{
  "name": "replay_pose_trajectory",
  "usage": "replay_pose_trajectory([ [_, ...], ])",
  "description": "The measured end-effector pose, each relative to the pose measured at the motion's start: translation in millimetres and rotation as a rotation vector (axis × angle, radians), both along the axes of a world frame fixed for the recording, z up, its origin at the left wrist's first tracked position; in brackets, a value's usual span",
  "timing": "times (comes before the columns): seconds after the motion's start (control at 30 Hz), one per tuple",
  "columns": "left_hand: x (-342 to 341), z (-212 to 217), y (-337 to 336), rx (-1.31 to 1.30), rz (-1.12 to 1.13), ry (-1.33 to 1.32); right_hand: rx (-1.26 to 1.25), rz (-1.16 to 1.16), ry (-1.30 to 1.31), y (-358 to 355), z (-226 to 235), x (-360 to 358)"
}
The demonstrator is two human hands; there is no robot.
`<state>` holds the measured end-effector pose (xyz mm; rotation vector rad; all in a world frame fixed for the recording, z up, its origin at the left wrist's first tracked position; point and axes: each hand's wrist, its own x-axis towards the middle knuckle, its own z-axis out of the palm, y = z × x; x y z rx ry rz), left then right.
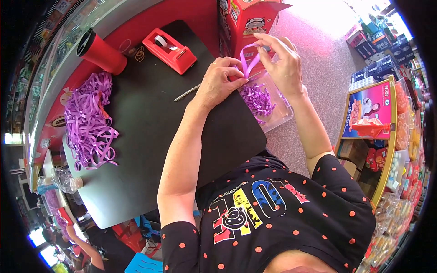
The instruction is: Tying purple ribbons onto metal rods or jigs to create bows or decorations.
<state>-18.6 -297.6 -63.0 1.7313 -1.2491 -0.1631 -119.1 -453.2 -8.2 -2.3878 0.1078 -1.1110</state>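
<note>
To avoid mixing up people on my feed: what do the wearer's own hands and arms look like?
The left hand and right hand are ungloved, with no watch or bracelet in sight. The left sleeve and right sleeve are short, black and scattered with orange-red dots, leaving both forearms bare.

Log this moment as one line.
left hand: pinching purple ribbon | right hand: holding ribbon's loop | beside table: clear box, purple strips inside | on table: red tape dispenser, ribbon heap
</note>
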Motion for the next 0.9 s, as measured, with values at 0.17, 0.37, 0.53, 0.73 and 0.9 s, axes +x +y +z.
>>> replay_pose_trajectory([
  [0.17,-1.4,1.9,-0.6,0.038,0.022,-0.035,-0.049,-0.070,0.012,-7.1,-17.4,-0.2],
  [0.37,-0.9,2.1,-1.0,0.065,0.031,-0.027,0.659,0.105,0.203,-13.0,-26.6,-3.4],
  [0.53,0.4,-1.9,-1.8,0.011,0.028,-0.039,1.153,0.470,0.239,-23.5,-34.5,-10.5],
  [0.73,-0.5,0.6,-1.4,0.009,0.024,-0.011,1.255,0.495,0.201,-16.5,-35.1,-17.5],
  [0.9,-1.0,0.2,-2.1,0.001,0.023,-0.003,1.242,0.512,0.200,-21.5,-39.9,-23.6],
])
